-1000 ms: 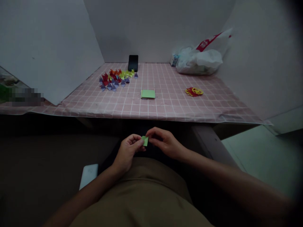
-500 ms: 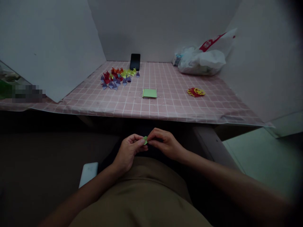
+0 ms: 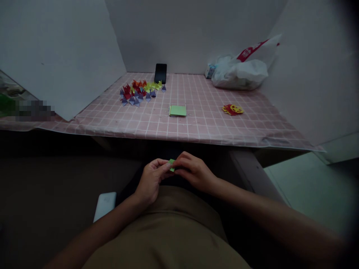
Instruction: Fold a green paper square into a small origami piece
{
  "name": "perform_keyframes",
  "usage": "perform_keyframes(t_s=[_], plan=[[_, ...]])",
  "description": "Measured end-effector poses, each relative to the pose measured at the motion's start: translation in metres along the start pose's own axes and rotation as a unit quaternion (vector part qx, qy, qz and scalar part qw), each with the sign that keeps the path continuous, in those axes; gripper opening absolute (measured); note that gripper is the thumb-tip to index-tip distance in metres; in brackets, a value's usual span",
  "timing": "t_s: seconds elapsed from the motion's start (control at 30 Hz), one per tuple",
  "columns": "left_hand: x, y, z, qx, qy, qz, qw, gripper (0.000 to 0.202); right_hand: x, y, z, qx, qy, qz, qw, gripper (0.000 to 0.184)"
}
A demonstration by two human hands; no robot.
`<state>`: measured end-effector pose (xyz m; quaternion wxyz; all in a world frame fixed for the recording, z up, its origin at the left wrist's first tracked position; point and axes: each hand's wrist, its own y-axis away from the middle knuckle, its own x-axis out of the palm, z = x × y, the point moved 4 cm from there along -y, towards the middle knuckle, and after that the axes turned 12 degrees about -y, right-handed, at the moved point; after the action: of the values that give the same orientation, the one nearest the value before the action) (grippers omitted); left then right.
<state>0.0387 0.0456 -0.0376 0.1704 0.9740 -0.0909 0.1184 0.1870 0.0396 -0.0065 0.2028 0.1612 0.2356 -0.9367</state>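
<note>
Below the table's front edge, over my lap, my left hand (image 3: 151,179) and my right hand (image 3: 192,172) pinch a small green piece of paper (image 3: 171,164) between their fingertips. Only a sliver of the paper shows between the fingers. On the pink checked tablecloth (image 3: 196,123) lies a stack of green paper squares (image 3: 177,110). A cluster of several small folded paper figures (image 3: 140,91) in purple, red, orange and yellow stands at the back left of the table.
A black phone (image 3: 160,73) leans on the back wall. A white plastic bag (image 3: 238,73) lies at the back right, a red and yellow paper cutout (image 3: 232,109) in front of it. White boards wall the table. A white object (image 3: 105,205) rests by my left forearm.
The green paper showed as a small square a second ago; now my fingers have closed over it and only a sliver shows. Both hands stay together over my lap.
</note>
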Motion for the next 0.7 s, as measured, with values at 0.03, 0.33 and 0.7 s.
perform_keyframes(t_s=[0.03,0.33,0.7], plan=[[0.0002,0.0000,0.0010,-0.004,0.001,0.003,1.000,0.016,0.0003,0.0006,-0.0002,-0.005,0.016,0.002,1.000,0.015],[0.0037,0.0012,0.0048,-0.016,0.038,0.015,0.999,0.016,0.0010,0.0021,0.0058,0.010,0.013,-0.080,0.997,0.012],[0.0072,0.0036,0.0048,0.011,0.031,-0.003,0.999,0.014,0.0028,0.0034,0.0029,0.076,-0.050,-0.133,0.987,0.008]])
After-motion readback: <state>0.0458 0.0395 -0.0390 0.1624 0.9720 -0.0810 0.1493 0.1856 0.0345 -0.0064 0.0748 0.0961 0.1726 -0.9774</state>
